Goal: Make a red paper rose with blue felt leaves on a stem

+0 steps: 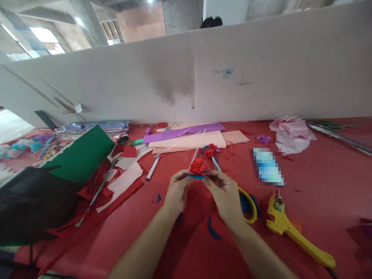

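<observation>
Between my two hands I hold a red paper rose point(198, 166) with a blue piece point(196, 176) under its petals. My left hand point(178, 190) pinches it from the left side, and my right hand point(225, 192) pinches it from the right. Just behind it lie more small red flowers point(209, 150) with bits of blue and purple. Scissors with a yellow handle point(252, 207) lie partly hidden by my right hand. A yellow glue gun point(296, 232) rests farther right. On the red tabletop below my hands is a curved blue scrap point(214, 229).
Peach and purple paper sheets point(188, 138) lie at the back. A pen point(152, 168) and clear sticks are near them. Red and pink scraps point(124, 186), a green board point(81, 155) and a dark bag point(35, 205) fill the left. Crumpled pink paper point(290, 133) sits back right, before a white partition point(116, 85).
</observation>
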`<state>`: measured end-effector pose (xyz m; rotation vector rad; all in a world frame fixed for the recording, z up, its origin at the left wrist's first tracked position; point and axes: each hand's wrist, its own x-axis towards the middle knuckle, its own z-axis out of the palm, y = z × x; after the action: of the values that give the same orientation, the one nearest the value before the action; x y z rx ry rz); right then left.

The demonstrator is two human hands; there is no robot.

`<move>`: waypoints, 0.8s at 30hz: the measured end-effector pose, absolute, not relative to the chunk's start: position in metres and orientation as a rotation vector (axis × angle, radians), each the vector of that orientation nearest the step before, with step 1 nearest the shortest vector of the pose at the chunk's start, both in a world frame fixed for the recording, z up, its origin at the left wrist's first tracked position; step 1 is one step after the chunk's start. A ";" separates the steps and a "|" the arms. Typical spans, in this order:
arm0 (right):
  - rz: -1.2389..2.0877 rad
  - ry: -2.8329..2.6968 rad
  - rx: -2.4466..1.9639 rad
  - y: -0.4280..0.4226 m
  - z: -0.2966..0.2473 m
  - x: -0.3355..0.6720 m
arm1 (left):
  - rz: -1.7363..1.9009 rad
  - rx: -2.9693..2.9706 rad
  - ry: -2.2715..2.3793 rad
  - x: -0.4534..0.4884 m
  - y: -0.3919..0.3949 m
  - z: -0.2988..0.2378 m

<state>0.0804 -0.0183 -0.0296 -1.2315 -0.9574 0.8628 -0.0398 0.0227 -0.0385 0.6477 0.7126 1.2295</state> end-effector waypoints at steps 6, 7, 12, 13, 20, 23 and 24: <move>0.748 -1.016 -1.295 -0.021 -0.026 0.079 | 1.382 0.926 0.834 -0.040 0.020 -0.035; 0.723 -1.037 -1.302 -0.022 -0.025 0.079 | 1.383 0.978 0.851 -0.041 0.019 -0.035; 0.560 -1.120 -1.288 -0.025 -0.023 0.078 | 1.392 1.196 0.949 -0.044 0.016 -0.034; 0.532 -1.133 -1.291 -0.025 -0.023 0.077 | 1.407 1.231 0.963 -0.044 0.015 -0.034; 0.488 -1.123 -1.285 -0.027 -0.022 0.076 | 1.483 1.408 0.958 -0.046 0.013 -0.032; 0.640 -1.015 -1.221 -0.024 -0.029 0.077 | 1.475 1.440 0.909 -0.046 0.012 -0.031; 0.698 -0.974 -1.183 -0.023 -0.032 0.078 | 1.474 1.448 0.899 -0.046 0.012 -0.032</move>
<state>0.0775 -0.0230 -0.0318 -1.1829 -0.9735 0.6976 -0.0456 0.0116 -0.0315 1.4475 0.8991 1.4742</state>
